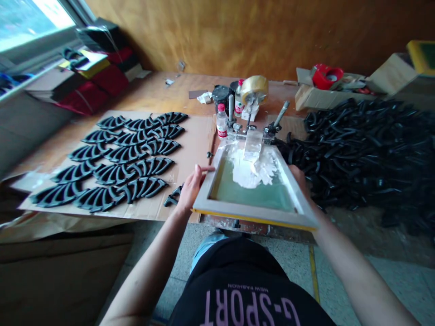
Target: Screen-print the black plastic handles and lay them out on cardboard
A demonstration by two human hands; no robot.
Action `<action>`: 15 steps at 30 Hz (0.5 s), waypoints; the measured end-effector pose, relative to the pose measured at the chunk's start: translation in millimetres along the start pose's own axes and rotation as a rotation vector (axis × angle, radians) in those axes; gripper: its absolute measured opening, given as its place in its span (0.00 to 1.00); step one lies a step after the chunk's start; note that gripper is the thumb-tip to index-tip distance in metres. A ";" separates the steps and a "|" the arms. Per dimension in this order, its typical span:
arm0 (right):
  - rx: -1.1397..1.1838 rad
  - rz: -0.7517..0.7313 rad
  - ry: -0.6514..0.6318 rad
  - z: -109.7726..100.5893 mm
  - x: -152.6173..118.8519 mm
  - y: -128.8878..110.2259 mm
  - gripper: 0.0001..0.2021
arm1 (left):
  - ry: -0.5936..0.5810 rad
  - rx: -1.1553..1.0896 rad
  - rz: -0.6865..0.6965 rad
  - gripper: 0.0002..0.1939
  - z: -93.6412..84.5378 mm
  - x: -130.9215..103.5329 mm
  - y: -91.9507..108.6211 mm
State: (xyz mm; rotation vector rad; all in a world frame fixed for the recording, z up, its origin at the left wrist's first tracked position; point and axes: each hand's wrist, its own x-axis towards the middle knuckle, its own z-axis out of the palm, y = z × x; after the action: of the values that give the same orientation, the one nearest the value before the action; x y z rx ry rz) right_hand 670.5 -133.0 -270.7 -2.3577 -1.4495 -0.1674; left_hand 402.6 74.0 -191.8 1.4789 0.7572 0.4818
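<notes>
A screen-printing frame [261, 215] with a pale border and green mesh is tilted up in front of me. White ink [251, 176] is smeared over the far part of its mesh, below a pale squeegee blade [253, 145]. At the frame's left edge is my left hand [190, 188], thumb raised and a finger stretched to the border. Close beside that hand, a black curved handle-like piece [172, 197] lies on the cardboard. My right hand [299, 179] is at the frame's right side, its fingers mostly hidden behind the border.
Rows of black curved pieces [136, 151] lie on a cardboard sheet [195, 136] at left. A large heap of similar pieces [367, 158] covers the right. Behind the frame stand a bottle [222, 122], a dark tub [220, 96] and a tape roll [254, 89]. An open carton [316, 99] sits back right.
</notes>
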 end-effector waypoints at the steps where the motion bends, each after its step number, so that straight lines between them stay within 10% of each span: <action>1: -0.013 0.061 0.069 -5.4 9.4 3.5 0.18 | -0.011 0.027 -0.078 0.30 -3.8 -6.3 -19.9; 4: -0.010 0.123 0.232 -8.1 42.7 -13.2 0.21 | -0.007 0.050 -0.205 0.37 -5.8 -12.9 -75.8; 7: 0.012 0.015 0.074 3.4 64.8 -53.1 0.21 | 0.010 0.091 -0.231 0.42 -2.1 -7.3 -108.3; 11: 0.032 -0.114 -0.224 13.7 44.3 -84.1 0.04 | -0.004 0.150 -0.264 0.37 -1.4 -1.9 -112.5; 15: 0.113 -0.462 -0.320 0.8 7.9 -77.2 0.11 | -0.006 0.124 -0.301 0.37 -1.7 -4.0 -107.4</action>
State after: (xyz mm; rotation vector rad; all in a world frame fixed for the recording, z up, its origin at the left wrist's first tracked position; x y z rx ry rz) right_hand 606.1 -94.9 -250.2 -1.9893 -2.0823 0.1796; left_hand 381.6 65.6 -296.9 1.4474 1.0007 0.2047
